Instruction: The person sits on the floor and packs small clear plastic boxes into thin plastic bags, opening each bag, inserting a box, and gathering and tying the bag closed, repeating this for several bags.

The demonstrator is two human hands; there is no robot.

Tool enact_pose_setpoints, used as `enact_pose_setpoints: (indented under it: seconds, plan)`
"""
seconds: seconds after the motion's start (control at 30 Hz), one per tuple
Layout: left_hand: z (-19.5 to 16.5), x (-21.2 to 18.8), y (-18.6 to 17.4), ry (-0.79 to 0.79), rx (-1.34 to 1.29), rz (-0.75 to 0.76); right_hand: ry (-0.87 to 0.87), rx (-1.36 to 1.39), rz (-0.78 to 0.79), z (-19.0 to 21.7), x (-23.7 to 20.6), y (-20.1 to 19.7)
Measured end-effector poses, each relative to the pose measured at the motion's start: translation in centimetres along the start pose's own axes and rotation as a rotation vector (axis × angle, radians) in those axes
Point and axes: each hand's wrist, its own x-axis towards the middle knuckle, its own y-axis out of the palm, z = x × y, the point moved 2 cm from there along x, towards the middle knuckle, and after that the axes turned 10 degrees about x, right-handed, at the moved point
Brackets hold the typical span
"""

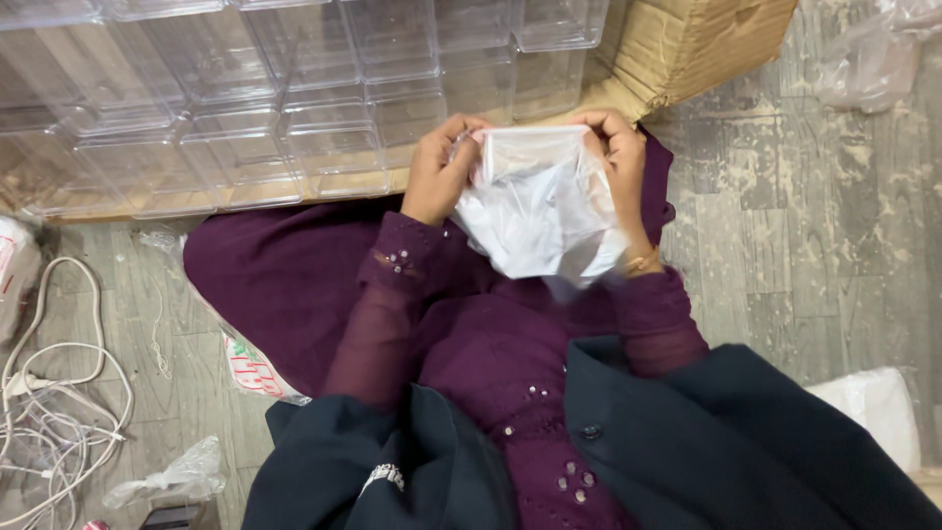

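My left hand [439, 167] and my right hand [618, 162] both grip the top edge of a clear plastic bag [540, 211], one at each upper corner. The bag hangs down over my lap, crumpled and whitish, with something pale inside that I cannot make out. My sleeves and dress are dark purple with small beads. A gold bangle [643, 262] sits on my right wrist.
Several clear plastic boxes [294, 98] lie in rows on flattened cardboard ahead of me. A cardboard box [706, 44] stands at the upper right. White cables [49, 393] and crumpled plastic bags [172, 478] lie on the grey floor at left. A white packet [873, 407] rests at right.
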Motion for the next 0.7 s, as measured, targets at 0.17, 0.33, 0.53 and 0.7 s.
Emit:
enact_pose_setpoints:
  seconds: [0.17, 0.33, 0.53, 0.7]
  plan:
    - [1.6, -0.3, 1.2, -0.022, 0.468, -0.146, -0.105, -0.377, 0.125, -2.1, -0.9, 0.2]
    - [-0.6, 0.8, 2.3, 0.149, 0.578, -0.192, 0.897, 0.767, -0.196, -1.7, -2.0, -0.1]
    - [-5.1, 2.3, 7.2, 0.209, 0.403, 0.041, 0.553, 0.658, 0.304, -1.1, -6.2, -2.9]
    - [-5.7, 2.0, 6.8, 0.138, 0.103, 0.088, 0.291, 0.583, -0.436, -6.7, -6.0, -17.4]
